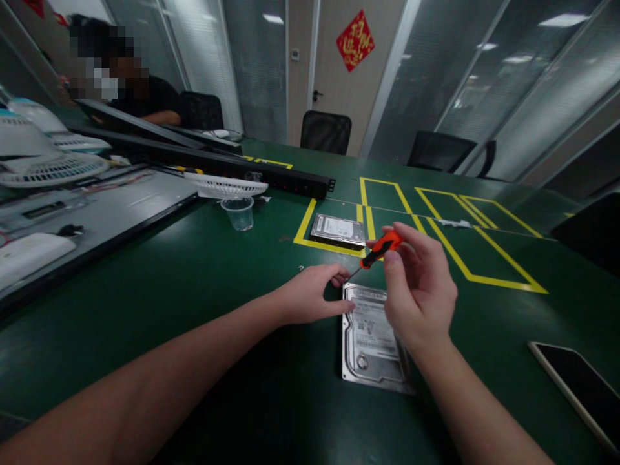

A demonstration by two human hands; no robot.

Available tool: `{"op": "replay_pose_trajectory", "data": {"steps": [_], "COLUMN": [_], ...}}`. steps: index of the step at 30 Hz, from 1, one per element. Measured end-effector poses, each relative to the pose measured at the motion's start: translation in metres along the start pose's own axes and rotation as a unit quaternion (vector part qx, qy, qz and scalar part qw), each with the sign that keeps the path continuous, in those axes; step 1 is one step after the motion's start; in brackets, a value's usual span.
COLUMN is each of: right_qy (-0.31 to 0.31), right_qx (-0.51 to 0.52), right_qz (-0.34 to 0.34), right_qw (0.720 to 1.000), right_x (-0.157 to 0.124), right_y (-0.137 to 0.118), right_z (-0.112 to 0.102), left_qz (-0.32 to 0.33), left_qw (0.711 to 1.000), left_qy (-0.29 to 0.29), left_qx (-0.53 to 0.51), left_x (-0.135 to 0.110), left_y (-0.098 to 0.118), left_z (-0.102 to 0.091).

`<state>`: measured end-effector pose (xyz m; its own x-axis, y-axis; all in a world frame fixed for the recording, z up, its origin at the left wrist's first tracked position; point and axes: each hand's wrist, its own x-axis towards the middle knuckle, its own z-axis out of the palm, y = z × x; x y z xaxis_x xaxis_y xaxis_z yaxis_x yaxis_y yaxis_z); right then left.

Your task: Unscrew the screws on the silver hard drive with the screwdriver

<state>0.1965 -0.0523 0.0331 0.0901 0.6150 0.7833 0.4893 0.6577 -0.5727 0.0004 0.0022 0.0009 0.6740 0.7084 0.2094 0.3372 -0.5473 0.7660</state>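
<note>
A silver hard drive point(372, 339) with a white label lies flat on the table in front of me. My left hand point(314, 294) steadies it, the thumb on its left edge and the curled fingers by its far left corner. In my right hand point(423, 287) is a screwdriver point(382, 249) with an orange and black handle, gripped by thumb and fingers. Its thin shaft slants down to that far left corner, close to my left fingertips. Whether the tip sits in a screw is too small to tell. My right hand covers part of the drive's right side.
Beyond, another hard drive point(338, 230) lies inside yellow tape point(303, 226) on the green table. A small metal piece point(301, 268), a clear plastic cup point(239, 213), a black power strip point(290, 177) and white fan parts point(230, 185) are leftward. A phone point(578, 387) lies right. A person point(155, 100) sits far left.
</note>
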Motion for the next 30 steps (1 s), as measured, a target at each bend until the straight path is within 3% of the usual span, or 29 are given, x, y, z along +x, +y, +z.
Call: {"op": "replay_pose_trajectory", "data": {"steps": [7,13,17,22,30], "right_qy": [0.036,0.017,-0.003,0.007,0.022], "right_qx": [-0.027,-0.07,-0.045,-0.014,-0.059], "right_qz": [-0.012,-0.021,-0.004,0.001,-0.022], "right_qw": [0.999,0.997,0.999,1.0,0.998], "right_x": [0.0013,0.0025,0.0023,0.0018,0.0033], "right_y": [0.0038,0.0022,-0.0005,-0.0005,0.004], "right_z": [0.0034,-0.0018,-0.003,0.0,-0.0014], "left_qz": [-0.006,-0.001,-0.001,0.003,-0.004], "left_qw": [1.0,1.0,1.0,1.0,1.0], "left_qy": [-0.004,-0.002,-0.005,0.001,0.0], "left_qx": [0.001,0.005,0.002,0.006,0.007], "left_x": [-0.0001,-0.0004,-0.0004,-0.0004,-0.0001], "left_y": [0.0023,0.0016,0.0019,0.0015,0.0001], "left_z": [-0.0007,-0.0003,-0.0008,-0.0003,0.0004]}}
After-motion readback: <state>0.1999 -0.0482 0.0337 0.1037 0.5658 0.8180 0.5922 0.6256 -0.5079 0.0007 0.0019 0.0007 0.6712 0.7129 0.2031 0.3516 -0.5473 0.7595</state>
